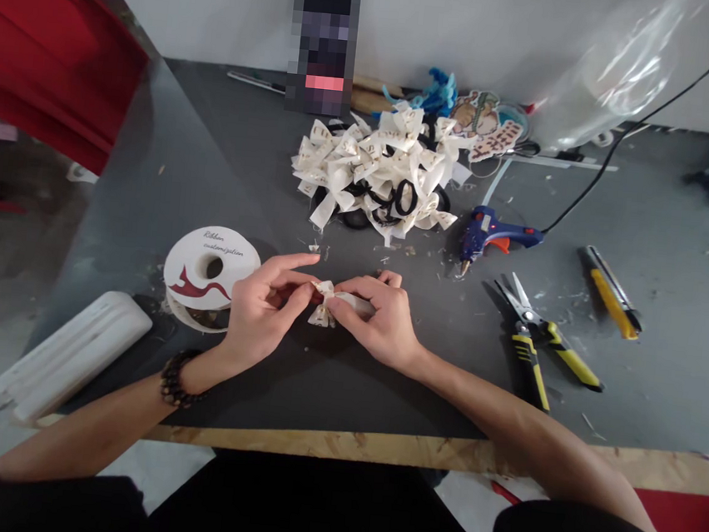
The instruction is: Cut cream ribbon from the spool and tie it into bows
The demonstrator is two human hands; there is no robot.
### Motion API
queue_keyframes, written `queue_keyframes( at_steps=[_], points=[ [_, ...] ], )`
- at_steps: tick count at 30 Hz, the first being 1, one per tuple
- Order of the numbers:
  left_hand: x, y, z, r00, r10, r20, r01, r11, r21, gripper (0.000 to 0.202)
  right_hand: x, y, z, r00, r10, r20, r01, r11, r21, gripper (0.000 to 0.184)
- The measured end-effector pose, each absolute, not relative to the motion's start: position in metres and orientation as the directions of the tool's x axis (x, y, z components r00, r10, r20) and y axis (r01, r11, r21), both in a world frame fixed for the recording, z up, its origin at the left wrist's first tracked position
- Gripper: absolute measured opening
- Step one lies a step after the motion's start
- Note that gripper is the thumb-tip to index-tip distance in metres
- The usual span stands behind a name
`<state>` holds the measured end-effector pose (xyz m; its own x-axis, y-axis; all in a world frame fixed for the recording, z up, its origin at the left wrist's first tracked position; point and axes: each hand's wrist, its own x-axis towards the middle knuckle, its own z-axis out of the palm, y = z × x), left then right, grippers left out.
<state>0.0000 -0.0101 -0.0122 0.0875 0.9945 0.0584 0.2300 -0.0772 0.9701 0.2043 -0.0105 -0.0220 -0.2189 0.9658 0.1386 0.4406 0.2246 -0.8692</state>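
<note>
A small white ribbon bow (323, 315) with printed marks is held between my two hands, above the grey table. My left hand (266, 303) pinches its left side with thumb and a finger, while the index finger stretches out above. On the other side, my right hand (381, 314) grips the bow between thumb and fingers, a loose end showing by the fingers. Close to my left hand stands a ribbon spool (183, 262) with a white printed face. Beyond both hands lies a pile of white ribbon bows (371, 155) mixed with black hair ties (406, 197).
A blue glue gun (489, 231) with a black cord lies right of the pile. Nearer are yellow-black pliers-like snips (533, 329) and a yellow utility knife (613, 295). A long white device (76, 352) sits at the left edge. Blue fuzzy stems (437, 94) lie behind the pile.
</note>
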Motion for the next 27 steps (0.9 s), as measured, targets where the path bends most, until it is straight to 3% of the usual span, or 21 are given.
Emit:
queue_keyframes(
  at_steps=[6,10,14,20,27],
  points=[
    [-0.001,-0.011,-0.012,0.093,0.989,0.114,0.259,-0.134,0.956,0.032,0.202,-0.011,-0.022,-0.185,0.970,0.155,0.475,0.227,-0.850,0.011],
    [-0.003,-0.008,-0.009,0.217,0.967,0.132,0.309,-0.197,0.930,0.039,0.202,-0.011,-0.021,-0.185,0.970,0.155,0.486,0.228,-0.844,0.007],
    [-0.003,-0.006,-0.010,0.185,0.978,0.094,0.446,-0.169,0.879,0.012,0.201,-0.011,-0.020,-0.210,0.967,0.143,0.491,0.231,-0.840,0.008],
    [-0.003,-0.002,-0.018,0.125,0.985,-0.116,0.150,0.097,0.984,0.015,0.200,-0.011,-0.019,-0.261,0.958,0.121,0.498,0.241,-0.833,0.005],
    [-0.004,-0.001,-0.018,0.133,0.985,-0.113,0.035,0.109,0.993,0.017,0.204,-0.011,-0.020,-0.308,0.944,0.123,0.469,0.263,-0.843,0.007]
  ],
)
